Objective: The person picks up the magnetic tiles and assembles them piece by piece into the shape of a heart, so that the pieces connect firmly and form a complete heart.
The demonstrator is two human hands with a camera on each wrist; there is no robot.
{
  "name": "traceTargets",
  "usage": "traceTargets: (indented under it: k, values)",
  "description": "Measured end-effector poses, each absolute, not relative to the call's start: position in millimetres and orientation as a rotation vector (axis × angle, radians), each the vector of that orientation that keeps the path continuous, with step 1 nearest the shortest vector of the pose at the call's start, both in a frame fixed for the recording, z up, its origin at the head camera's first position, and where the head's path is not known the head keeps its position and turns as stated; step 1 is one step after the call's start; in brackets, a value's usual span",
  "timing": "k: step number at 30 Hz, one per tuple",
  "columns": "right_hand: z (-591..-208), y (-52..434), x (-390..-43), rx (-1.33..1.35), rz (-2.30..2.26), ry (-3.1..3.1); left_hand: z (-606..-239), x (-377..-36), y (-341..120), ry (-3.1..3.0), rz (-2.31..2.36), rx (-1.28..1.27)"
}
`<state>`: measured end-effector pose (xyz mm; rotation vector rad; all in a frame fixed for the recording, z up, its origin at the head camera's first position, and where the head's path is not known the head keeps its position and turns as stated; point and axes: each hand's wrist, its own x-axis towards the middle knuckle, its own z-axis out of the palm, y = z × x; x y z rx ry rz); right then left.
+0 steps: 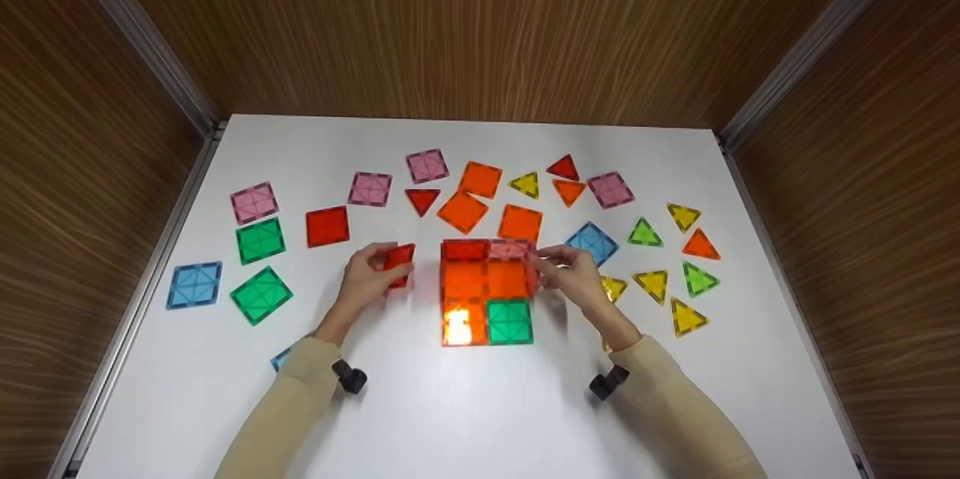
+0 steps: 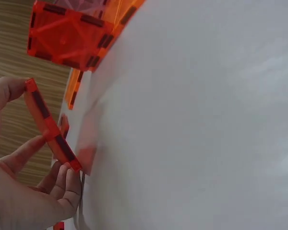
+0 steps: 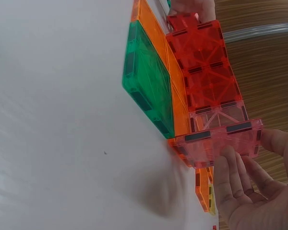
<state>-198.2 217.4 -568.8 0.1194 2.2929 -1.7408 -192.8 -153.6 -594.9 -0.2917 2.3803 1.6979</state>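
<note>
Near the middle, several orange square magnetic tiles [image 1: 465,282] and one green square tile [image 1: 510,322] lie flat edge to edge. Along their far edge stand a red square tile [image 1: 465,249] and a pink square tile [image 1: 508,249]. My right hand [image 1: 574,276] pinches another pink tile [image 3: 204,148], upright at the right side of this build, its edge against the standing pink one. To the left of the build, my left hand [image 1: 367,278] holds a red square tile [image 2: 50,124] tilted between thumb and fingers, apart from the build.
Loose orange squares [image 1: 520,223], a red square [image 1: 328,226] and pink squares [image 1: 370,189] lie behind. Green [image 1: 261,295] and blue squares [image 1: 194,285] are on the left. Several small triangles [image 1: 651,285] and a blue square [image 1: 592,243] lie right. Wood-grain panels [image 1: 465,29] border the white table [image 1: 450,419].
</note>
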Motion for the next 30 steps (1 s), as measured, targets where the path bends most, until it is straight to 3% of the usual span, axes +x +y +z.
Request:
traceTargets:
  k: [14,30]
  values:
    - [-568,217,-197,0.121,-1.732,2.299,-589,-129,-126,2.059,1.98,-0.337]
    - [-569,218,-198,0.124,-1.739,2.28,-598,-117,-96,1.897,2.025,-0.226]
